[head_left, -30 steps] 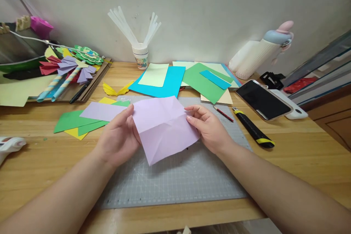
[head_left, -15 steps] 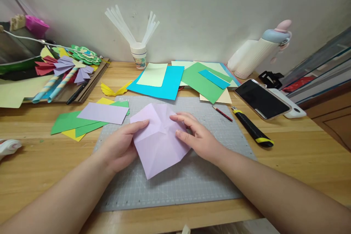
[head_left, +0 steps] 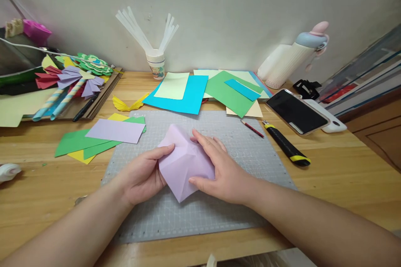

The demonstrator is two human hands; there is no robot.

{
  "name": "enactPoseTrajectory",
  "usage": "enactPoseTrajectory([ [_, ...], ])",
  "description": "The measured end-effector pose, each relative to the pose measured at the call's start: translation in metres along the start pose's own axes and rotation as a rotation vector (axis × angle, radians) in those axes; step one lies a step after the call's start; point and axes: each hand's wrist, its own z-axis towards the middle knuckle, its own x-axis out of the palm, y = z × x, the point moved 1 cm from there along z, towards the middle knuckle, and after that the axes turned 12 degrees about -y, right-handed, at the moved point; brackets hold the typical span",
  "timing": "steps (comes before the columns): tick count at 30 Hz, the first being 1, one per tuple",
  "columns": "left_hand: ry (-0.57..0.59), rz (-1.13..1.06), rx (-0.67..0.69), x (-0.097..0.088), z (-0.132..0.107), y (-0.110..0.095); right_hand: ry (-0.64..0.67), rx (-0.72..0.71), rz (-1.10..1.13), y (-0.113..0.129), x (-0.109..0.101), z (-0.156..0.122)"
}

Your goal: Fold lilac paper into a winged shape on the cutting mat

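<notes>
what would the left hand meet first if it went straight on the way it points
The lilac paper, which the left hand is holding; past that, the right hand looks next in line, though depth is hard to judge from this single view.

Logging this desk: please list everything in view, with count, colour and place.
Creased sheet: 1, lilac, between hands
Cutting mat: 1, grey, beneath hands
Pencil: 1, red, on mat
Cutter: 1, black-yellow, mat's right
Phone: 1, black screen, right
Bottle: 1, mostly white, back right
Cups: several, white, centre back
Sticks: several, white, in cups
Strips: several, lilac, green, yellow, left
Papers: several, blue, green, cream, behind mat
Folded paper: 1, yellow, back left
Paper crafts: several, multicoloured, far left
Pen: 1, black, beside crafts
Unclear items: several, mixed, side edges
Table: 1, brown, underneath
Left hand: 1, bare, sheet's left side
Right hand: 1, bare, sheet's right side
</notes>
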Motion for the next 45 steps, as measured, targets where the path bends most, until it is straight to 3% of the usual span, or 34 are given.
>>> enactPoseTrajectory([
  [2,0.001,0.007,0.027,0.000,0.001,0.002,-0.027,0.000,0.047,0.000,0.000,0.001],
  [5,-0.036,0.089,0.220,0.000,0.001,0.004,-0.055,0.003,0.075,-0.002,0.001,0.003],
  [11,-0.337,0.275,0.677,-0.006,0.000,-0.009,-0.060,0.035,0.088,-0.007,0.001,0.003],
  [13,-0.324,0.241,0.666,-0.008,0.001,-0.014,-0.064,0.053,0.105,-0.009,0.001,0.003],
  [17,-0.254,0.124,0.488,-0.011,0.005,-0.019,-0.147,0.149,0.215,-0.014,0.000,0.005],
  [21,-0.230,0.044,0.446,-0.010,0.007,-0.021,-0.216,0.499,0.604,-0.018,-0.001,0.011],
  [23,-0.223,0.018,0.456,-0.010,0.007,-0.021,-0.168,0.683,0.835,-0.020,-0.002,0.015],
  [25,-0.209,0.007,0.475,-0.009,0.007,-0.022,-0.084,0.765,0.961,-0.021,-0.005,0.018],
  [33,-0.028,0.157,0.484,-0.011,0.006,-0.013,0.310,0.658,1.273,-0.016,-0.020,0.017],
  [36,-0.007,0.237,0.543,-0.010,0.006,-0.010,0.395,0.694,1.369,-0.013,-0.017,0.015],
  [41,-0.071,0.451,0.734,-0.008,0.002,-0.008,0.332,0.755,1.451,-0.016,-0.009,0.016],
  [45,0.040,0.446,0.708,-0.008,-0.002,-0.003,0.229,0.768,1.490,-0.020,-0.009,0.019],
])
